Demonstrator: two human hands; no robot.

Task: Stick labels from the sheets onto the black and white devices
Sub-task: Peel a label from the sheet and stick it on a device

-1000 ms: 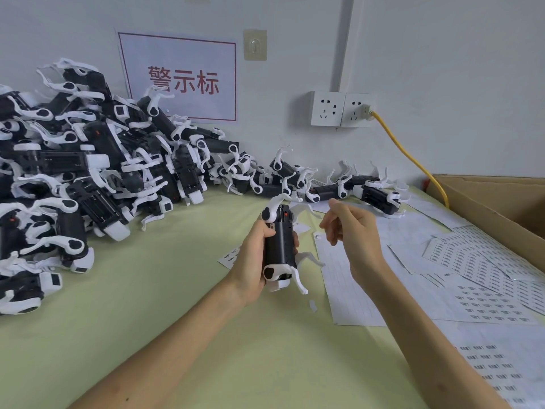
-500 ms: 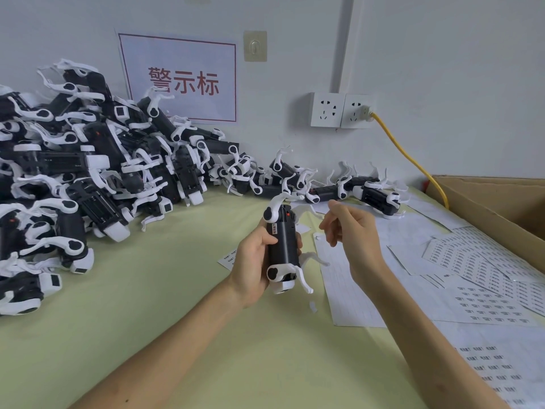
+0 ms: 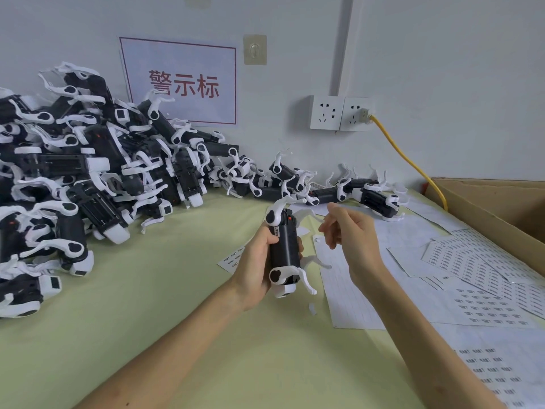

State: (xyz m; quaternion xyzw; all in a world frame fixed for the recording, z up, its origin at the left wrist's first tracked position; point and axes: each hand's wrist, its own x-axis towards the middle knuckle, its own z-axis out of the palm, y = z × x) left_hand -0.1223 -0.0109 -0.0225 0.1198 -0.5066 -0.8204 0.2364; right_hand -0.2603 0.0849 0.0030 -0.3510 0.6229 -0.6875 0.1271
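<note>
My left hand (image 3: 256, 261) grips a black and white device (image 3: 284, 249) upright above the green table, its white legs sticking out to the right. A small white label (image 3: 276, 231) sits on the device's upper body beside my thumb. My right hand (image 3: 351, 234) hovers just right of the device, apart from it, with fingers loosely curled and nothing visible in them. Label sheets (image 3: 477, 305) lie flat on the table to the right, under my right forearm.
A large pile of the same devices (image 3: 88, 178) fills the left and back of the table, and several more (image 3: 377, 199) lie along the wall. A cardboard box (image 3: 501, 208) stands at the far right. A yellow cable (image 3: 407, 157) runs down from the wall socket (image 3: 339, 112). A short label strip (image 3: 233, 258) lies by my left hand.
My left hand has shifted the device slightly to the right and turned it a little. My right hand stays almost where it was.
</note>
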